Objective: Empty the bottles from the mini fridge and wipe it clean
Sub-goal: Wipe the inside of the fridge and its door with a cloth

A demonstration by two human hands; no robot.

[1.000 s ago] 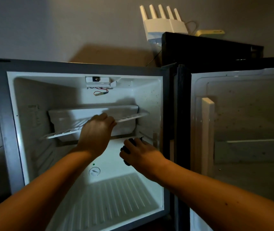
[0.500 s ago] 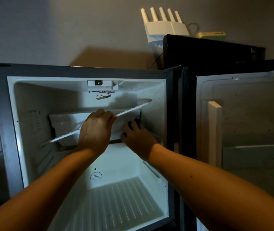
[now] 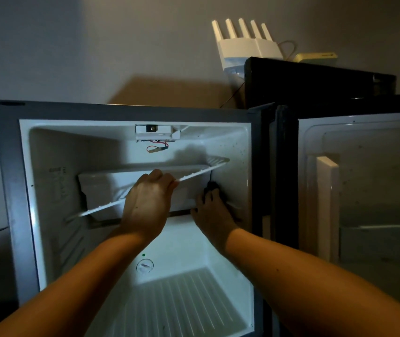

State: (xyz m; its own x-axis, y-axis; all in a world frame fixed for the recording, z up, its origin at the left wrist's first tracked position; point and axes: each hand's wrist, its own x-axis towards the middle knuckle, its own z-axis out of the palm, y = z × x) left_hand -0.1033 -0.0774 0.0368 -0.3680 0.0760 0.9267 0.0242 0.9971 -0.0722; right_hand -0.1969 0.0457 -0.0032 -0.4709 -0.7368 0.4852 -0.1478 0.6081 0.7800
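The mini fridge (image 3: 11, 190) stands open, its white inside lit and holding no bottles that I can see. My left hand (image 3: 146, 203) grips the front edge of the white wire shelf (image 3: 201, 171), which is tilted with its right end raised. My right hand (image 3: 212, 212) reaches under that raised end and presses a dark cloth (image 3: 212, 186) against the right inner wall near the back corner. The cloth is mostly hidden by my fingers.
The fridge door (image 3: 364, 190) hangs open to the right, its inner liner speckled with dirt. A white router (image 3: 245, 47) and a dark box (image 3: 315, 81) sit above it. A thermostat dial (image 3: 144, 265) is on the back wall, and red wires (image 3: 157, 148) dangle under the lamp housing.
My left hand has tilted the shelf steeper, raising its right end. My right hand with the cloth has moved up and back along the right wall, under the shelf.
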